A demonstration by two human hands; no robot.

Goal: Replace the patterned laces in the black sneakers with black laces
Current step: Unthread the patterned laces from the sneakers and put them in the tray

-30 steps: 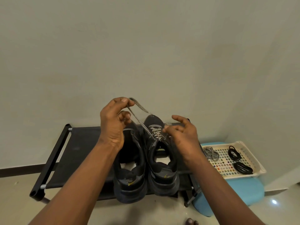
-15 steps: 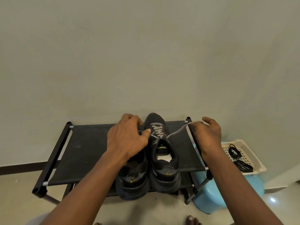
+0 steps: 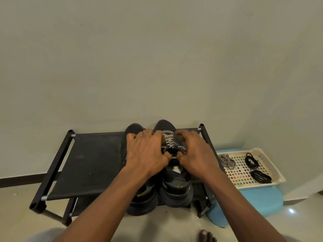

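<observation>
Both hands are on the right sneaker (image 3: 176, 187), which sits beside the left sneaker (image 3: 142, 201) on the black rack (image 3: 87, 163), toes to the wall. My left hand (image 3: 146, 152) is curled over the patterned lace (image 3: 169, 141), fingers bent onto the crossings and thumb tucked at the tongue, gripping it. My right hand (image 3: 195, 154) does the same from the other side, fingers curled, gripping the lace. The lace is threaded in this shoe. Two coiled black laces (image 3: 251, 160) lie in the cream basket (image 3: 277, 174) on the blue stool (image 3: 258, 198), next to a loose patterned lace (image 3: 227, 161).
</observation>
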